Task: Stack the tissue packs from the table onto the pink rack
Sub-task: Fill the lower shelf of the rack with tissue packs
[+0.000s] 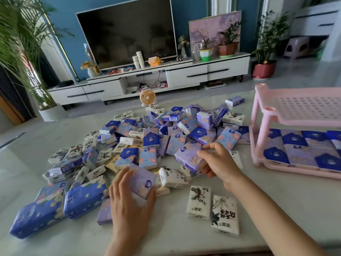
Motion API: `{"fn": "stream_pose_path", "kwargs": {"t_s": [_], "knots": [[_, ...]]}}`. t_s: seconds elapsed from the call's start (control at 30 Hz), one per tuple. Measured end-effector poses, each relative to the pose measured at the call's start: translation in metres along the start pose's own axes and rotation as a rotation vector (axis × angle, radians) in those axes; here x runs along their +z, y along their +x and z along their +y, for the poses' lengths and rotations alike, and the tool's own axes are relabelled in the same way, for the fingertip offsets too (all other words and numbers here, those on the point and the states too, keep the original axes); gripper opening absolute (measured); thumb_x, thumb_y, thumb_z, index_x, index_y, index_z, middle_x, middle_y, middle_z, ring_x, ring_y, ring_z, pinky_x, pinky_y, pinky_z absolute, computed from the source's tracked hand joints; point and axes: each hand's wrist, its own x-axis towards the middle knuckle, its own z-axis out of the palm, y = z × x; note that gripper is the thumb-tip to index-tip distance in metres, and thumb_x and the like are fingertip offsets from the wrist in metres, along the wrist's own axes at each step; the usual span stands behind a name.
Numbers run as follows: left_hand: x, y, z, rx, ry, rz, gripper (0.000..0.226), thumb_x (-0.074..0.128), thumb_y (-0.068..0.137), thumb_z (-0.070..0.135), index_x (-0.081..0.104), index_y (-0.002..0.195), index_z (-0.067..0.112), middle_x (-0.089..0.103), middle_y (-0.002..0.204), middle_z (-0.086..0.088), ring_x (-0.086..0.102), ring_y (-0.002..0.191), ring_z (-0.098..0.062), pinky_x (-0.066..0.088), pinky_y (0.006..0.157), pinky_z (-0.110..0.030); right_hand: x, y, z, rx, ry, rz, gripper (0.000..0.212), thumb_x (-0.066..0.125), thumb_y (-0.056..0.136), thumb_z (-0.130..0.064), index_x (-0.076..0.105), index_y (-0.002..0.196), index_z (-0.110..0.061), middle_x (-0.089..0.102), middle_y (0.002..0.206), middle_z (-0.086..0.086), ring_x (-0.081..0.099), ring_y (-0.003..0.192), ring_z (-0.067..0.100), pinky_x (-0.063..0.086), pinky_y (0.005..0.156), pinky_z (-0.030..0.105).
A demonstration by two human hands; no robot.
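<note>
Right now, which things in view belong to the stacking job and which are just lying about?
Job: pile of tissue packs, pink rack, left hand gripping a lilac pack, right hand gripping a second lilac pack.
Lying about: television, orange fan, paper cups, red plant pot.
</note>
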Motion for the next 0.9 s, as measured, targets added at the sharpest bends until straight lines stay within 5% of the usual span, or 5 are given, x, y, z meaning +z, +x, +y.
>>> {"fn": "stream_pose_path", "kwargs": {"t_s": [0.27,0.5,0.6,0.7,0.9], "knots": [[0.005,-0.015,0.107,0.209,-0.385,0.100,0.058,0.063,0.074,0.040,0.048,0.118,0.006,0.050,0.126,-0.016,0.047,0.119,-0.025,0.037,0.100,-0.026,-0.096,-0.055,0.009,0.111,-0.009,0.015,0.010,0.053,0.092,-0.023,0.055,0.093,-0.013,0.055,0.061,0.006,0.052,0.042,0.014,0.038,0.037,0.020],[0.105,-0.039,0.218,0.436,-0.557,-0.432,0.044,0.060,0.074,0.046,0.053,0.109,0.020,0.049,0.122,0.006,0.045,0.115,-0.010,0.032,0.098,-0.014,-0.198,-0.054,0.038,-0.084,-0.002,0.686,0.014,0.050,0.092,-0.013,0.055,0.080,-0.017,0.054,0.067,0.011,0.045,0.031,0.005,0.031,0.032,0.013],[0.152,-0.027,0.250,0.500,-0.478,-0.478,0.048,0.054,0.071,0.048,0.058,0.106,0.015,0.056,0.114,-0.003,0.049,0.104,-0.021,0.034,0.090,-0.023,-0.215,-0.034,0.043,-0.164,-0.018,0.849,0.014,0.052,0.087,-0.007,0.056,0.097,-0.017,0.064,0.091,0.016,0.062,0.071,0.025,0.055,0.062,0.032],[0.189,-0.006,0.267,0.474,-0.407,-0.437,0.044,0.062,0.069,0.038,0.060,0.104,0.011,0.061,0.107,-0.010,0.054,0.098,-0.031,0.040,0.088,-0.036,-0.220,-0.008,0.047,-0.157,-0.026,0.922,0.022,0.054,0.081,-0.009,0.055,0.101,-0.019,0.064,0.100,0.010,0.063,0.092,0.033,0.052,0.083,0.050],[0.232,0.012,0.257,0.257,-0.275,-0.572,0.045,0.054,0.083,0.036,0.051,0.120,0.012,0.049,0.126,-0.007,0.035,0.124,-0.028,0.019,0.111,-0.041,-0.222,0.032,0.047,-0.101,-0.112,0.883,0.027,0.047,0.084,-0.003,0.056,0.108,-0.010,0.060,0.100,0.003,0.058,0.097,0.026,0.047,0.088,0.037]]}}
